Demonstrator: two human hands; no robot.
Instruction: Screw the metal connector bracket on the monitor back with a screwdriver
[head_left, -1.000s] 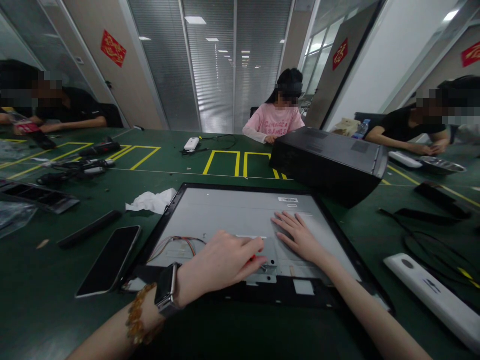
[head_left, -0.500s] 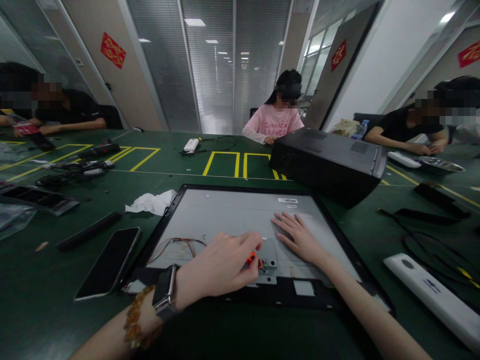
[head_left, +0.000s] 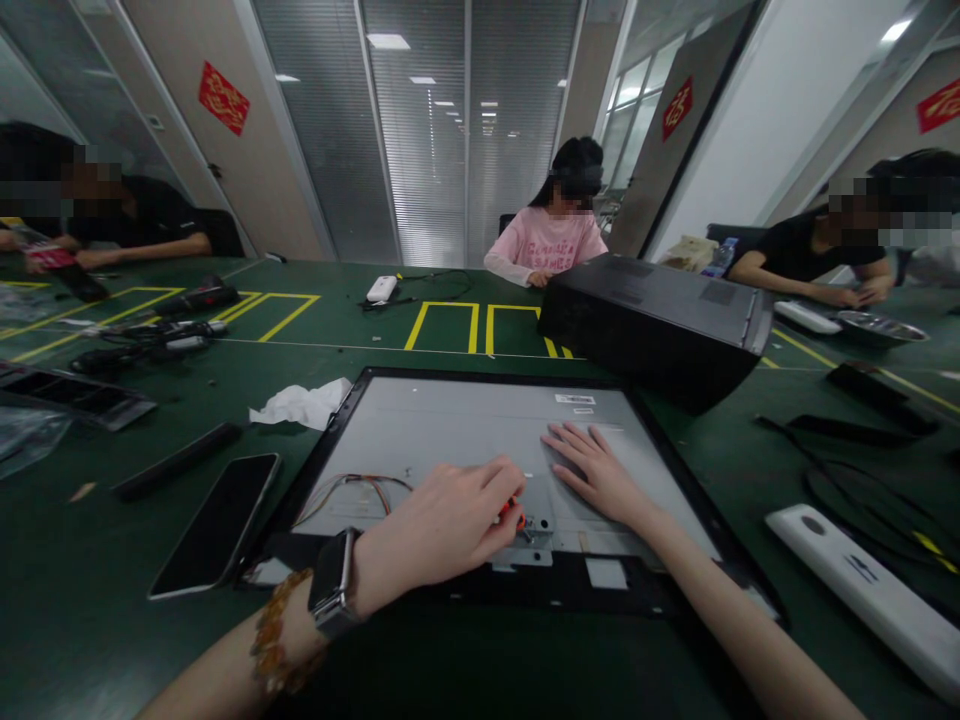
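Observation:
A flat display panel (head_left: 465, 420) with a grey metal back and black frame lies on the green table. My left hand (head_left: 442, 525), with a watch on the wrist, is closed round a small orange-handled screwdriver (head_left: 514, 512). Its tip end points at a metal bracket (head_left: 534, 552) near the panel's front edge; my fingers hide most of the handle. Flat on the panel, to the right of the bracket, rests my right hand (head_left: 596, 472), fingers spread and holding nothing. Thin coloured wires (head_left: 367, 482) run across the panel left of my left hand.
A phone (head_left: 217, 525), a black bar (head_left: 178, 462) and crumpled tissue (head_left: 300, 404) lie left of the panel. Behind its right corner stands a large black casing (head_left: 652, 330). A white elongated device (head_left: 862, 595) and black cables (head_left: 870, 490) are at right. Several people sit around the table.
The fingers of my left hand have shifted slightly round the screwdriver handle, so less orange shows. My right hand stays in place on the panel.

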